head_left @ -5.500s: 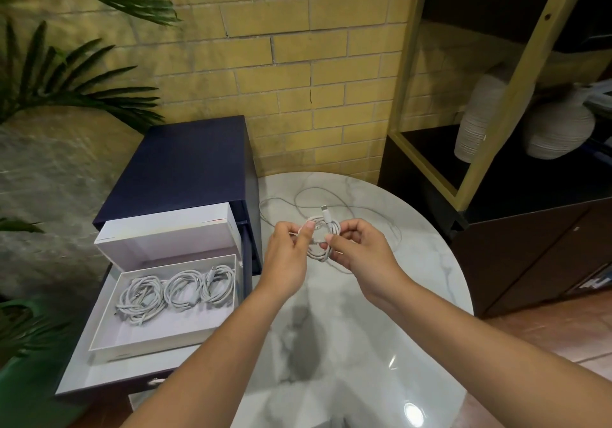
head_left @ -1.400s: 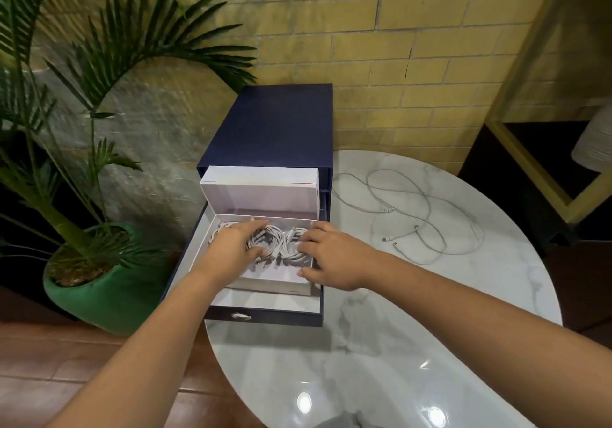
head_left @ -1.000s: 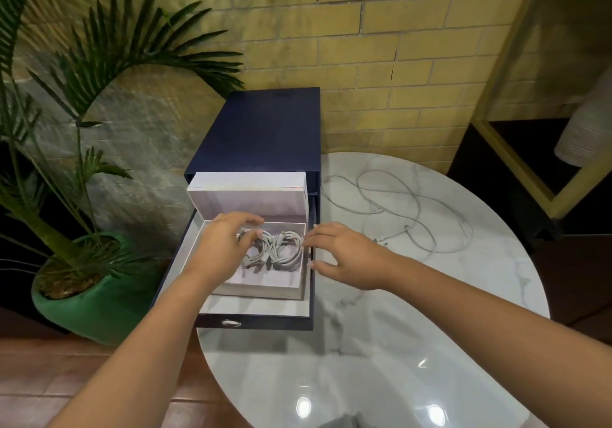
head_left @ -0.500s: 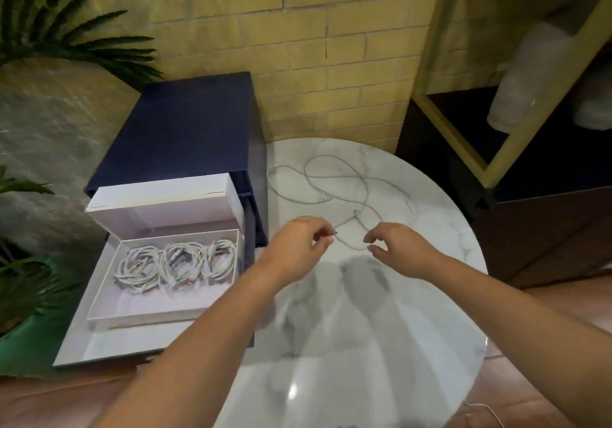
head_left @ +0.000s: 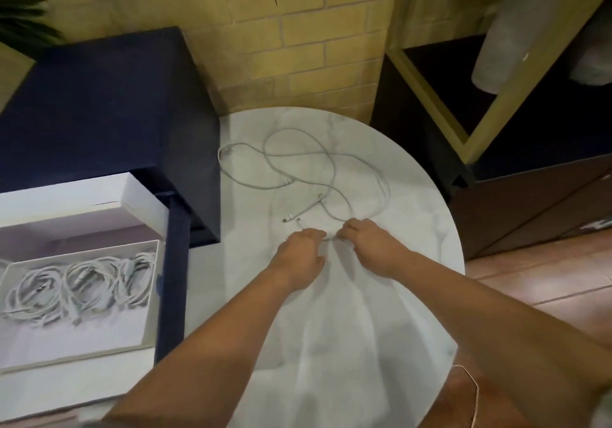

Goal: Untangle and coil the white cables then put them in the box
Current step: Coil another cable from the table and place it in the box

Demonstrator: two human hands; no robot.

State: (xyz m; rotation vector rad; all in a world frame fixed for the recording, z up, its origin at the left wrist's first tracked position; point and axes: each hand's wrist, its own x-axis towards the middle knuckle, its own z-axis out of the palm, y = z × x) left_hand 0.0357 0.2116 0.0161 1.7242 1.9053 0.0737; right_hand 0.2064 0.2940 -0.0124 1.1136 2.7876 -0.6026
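Head view. At the far side stands the yellow brick wall [head_left: 298, 30]. Before you, the round white marble table [head_left: 347, 328] carries the loose cables [head_left: 303, 209], thin and white, lying in crossed open loops on its far half. To the left, the navy cabinet [head_left: 99, 103] has its drawer out, holding the white box [head_left: 66, 338] with three coiled cables [head_left: 82, 285] side by side. Your left hand [head_left: 303, 245] and right hand [head_left: 367, 242] each pinch the nearest stretch of cable.
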